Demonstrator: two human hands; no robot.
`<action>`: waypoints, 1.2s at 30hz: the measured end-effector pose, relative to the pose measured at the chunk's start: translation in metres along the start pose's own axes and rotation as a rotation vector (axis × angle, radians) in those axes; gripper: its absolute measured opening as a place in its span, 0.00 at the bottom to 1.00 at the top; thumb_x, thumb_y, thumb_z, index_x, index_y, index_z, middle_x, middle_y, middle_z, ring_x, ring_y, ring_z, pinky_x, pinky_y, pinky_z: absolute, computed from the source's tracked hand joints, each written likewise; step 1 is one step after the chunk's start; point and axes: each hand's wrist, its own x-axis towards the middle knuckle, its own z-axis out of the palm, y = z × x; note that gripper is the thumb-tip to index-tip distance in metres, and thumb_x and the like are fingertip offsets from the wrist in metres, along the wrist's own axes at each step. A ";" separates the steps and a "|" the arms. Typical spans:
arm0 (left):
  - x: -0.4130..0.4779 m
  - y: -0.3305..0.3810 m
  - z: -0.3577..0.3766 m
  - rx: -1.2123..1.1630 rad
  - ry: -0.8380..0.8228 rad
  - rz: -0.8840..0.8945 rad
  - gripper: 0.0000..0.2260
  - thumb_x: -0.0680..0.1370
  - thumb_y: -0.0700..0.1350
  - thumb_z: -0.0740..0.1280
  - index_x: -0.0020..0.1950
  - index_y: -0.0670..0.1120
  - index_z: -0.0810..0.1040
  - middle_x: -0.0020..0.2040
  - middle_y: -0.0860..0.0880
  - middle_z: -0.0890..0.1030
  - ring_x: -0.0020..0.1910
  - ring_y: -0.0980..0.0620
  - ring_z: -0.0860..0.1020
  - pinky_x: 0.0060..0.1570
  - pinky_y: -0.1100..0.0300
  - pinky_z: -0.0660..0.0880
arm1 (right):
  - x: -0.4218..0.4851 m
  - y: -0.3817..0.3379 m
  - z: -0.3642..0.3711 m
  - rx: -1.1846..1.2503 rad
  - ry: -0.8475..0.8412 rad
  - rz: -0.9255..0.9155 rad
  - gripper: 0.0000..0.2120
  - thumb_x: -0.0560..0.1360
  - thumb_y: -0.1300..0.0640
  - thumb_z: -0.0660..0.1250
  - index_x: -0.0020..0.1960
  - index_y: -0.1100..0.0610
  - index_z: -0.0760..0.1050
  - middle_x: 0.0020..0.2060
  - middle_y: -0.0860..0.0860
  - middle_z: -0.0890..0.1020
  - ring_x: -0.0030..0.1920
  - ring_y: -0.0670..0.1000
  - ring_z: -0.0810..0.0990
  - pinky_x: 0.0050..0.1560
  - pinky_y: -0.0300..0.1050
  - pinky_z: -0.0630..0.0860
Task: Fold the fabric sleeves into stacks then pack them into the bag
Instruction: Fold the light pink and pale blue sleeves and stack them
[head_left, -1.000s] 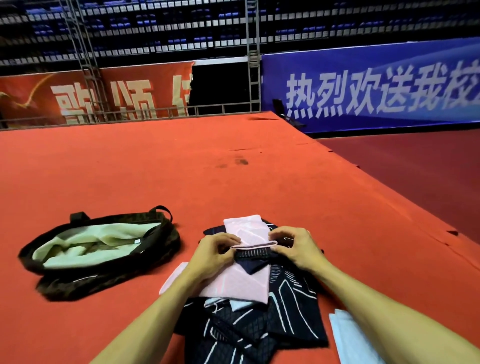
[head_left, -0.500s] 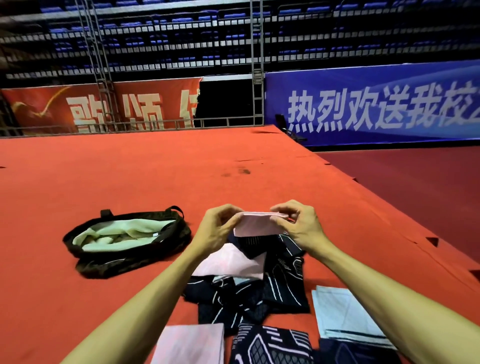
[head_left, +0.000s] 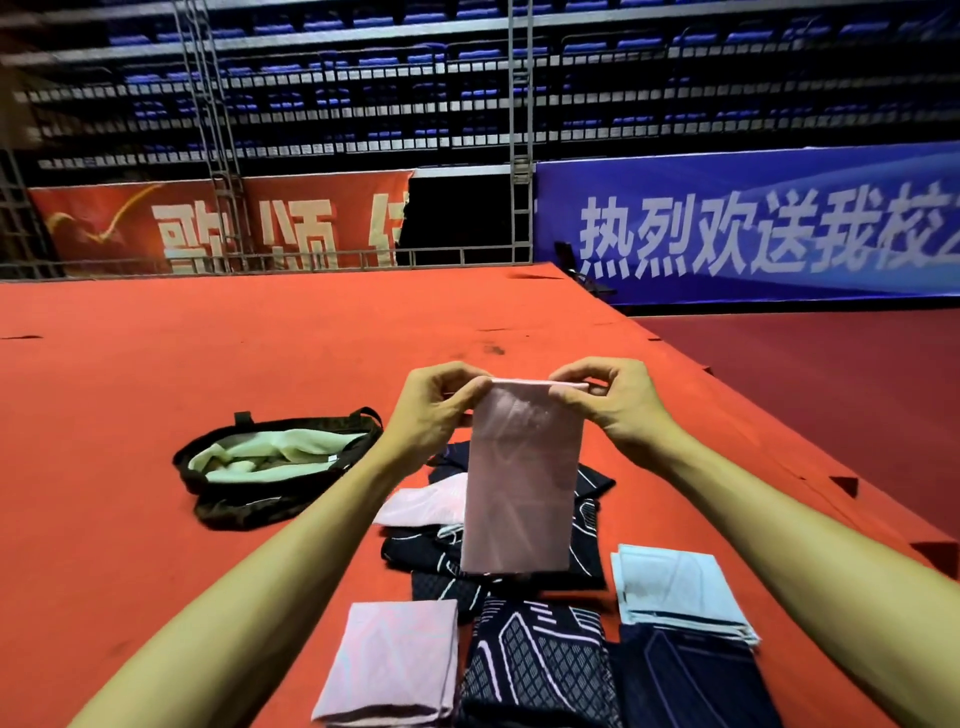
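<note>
Between left hand (head_left: 434, 410) & right hand (head_left: 615, 402), pink sleeve (head_left: 519, 483) hangs limp, pinched at top corners; thin, light, floppy; keep grip at corners.

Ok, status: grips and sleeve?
Left grip and right grip pinch sleeve top corners; it hangs over loose pile. Bag open, left. Nothing blocking.

Sleeve (head_left: 519, 478) hangs by its top edge between left hand (head_left: 431, 410) and right hand (head_left: 613, 410), above a heap of loose sleeves (head_left: 589, 525) on the mat (head_left: 156, 395). Bag (head_left: 239, 512) lies on the mat left of the heap, with cloth (head_left: 270, 452) inside. Nearer than the heap are the left stack (head_left: 389, 660), the middle stack (head_left: 535, 670) and the near right stack (head_left: 685, 686). The far right stack (head_left: 680, 592) overlaps the near right stack's far edge.
</note>
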 end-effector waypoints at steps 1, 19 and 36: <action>0.005 0.000 -0.001 -0.019 0.010 0.001 0.05 0.79 0.38 0.65 0.45 0.41 0.80 0.36 0.48 0.79 0.37 0.54 0.76 0.39 0.58 0.78 | 0.005 0.000 0.000 0.007 0.003 0.003 0.04 0.70 0.67 0.73 0.44 0.60 0.82 0.37 0.50 0.83 0.36 0.40 0.78 0.40 0.34 0.76; 0.047 -0.169 0.009 0.048 0.051 -0.225 0.03 0.78 0.38 0.68 0.49 0.43 0.80 0.39 0.42 0.80 0.35 0.51 0.77 0.34 0.50 0.77 | 0.038 0.154 0.033 -0.063 0.113 0.214 0.11 0.67 0.67 0.76 0.44 0.54 0.81 0.37 0.46 0.83 0.36 0.41 0.76 0.40 0.35 0.74; 0.035 -0.116 0.012 -0.098 -0.022 -0.174 0.04 0.78 0.38 0.67 0.47 0.46 0.80 0.38 0.48 0.81 0.35 0.51 0.77 0.37 0.49 0.76 | 0.019 0.112 0.033 0.060 0.163 0.143 0.10 0.68 0.73 0.72 0.44 0.60 0.81 0.32 0.43 0.83 0.34 0.39 0.78 0.37 0.32 0.74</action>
